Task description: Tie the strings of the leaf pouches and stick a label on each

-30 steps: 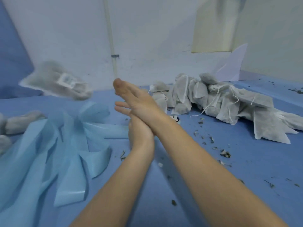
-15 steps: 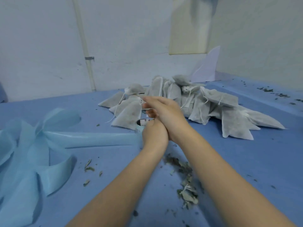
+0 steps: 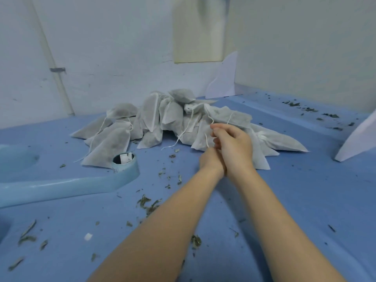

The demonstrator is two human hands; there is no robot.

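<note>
Right hand: the right hand (image 3: 234,147) reaches over the near edge of the pile, fingers curled, thumb and forefinger pinching a thin white string (image 3: 207,139).
Left hand: the left hand (image 3: 210,161) sits tucked under the right, mostly hidden; whether it grips anything I cannot tell from here.
Pouches: the leaf pouches (image 3: 162,123) lie in a loose heap on the far side of the table, soft white non-woven fabric, flat and tapering to pinched necks, grey-green leaf showing dimly through; drawstrings trail off several of them.
Pouch at hand: one pouch (image 3: 200,139) lies right against the fingers, and the pinched string runs down across it.
Label roll: a label roll (image 3: 124,160) stands beside the leftmost pouches, its glossy pale blue backing strip (image 3: 61,187) curling away to the left.
Table: the table (image 3: 305,200) is covered in smooth matte blue, scattered with dry leaf crumbs (image 3: 148,204).
Wall: white paper sheets (image 3: 222,78) lean against it behind the heap.
</note>
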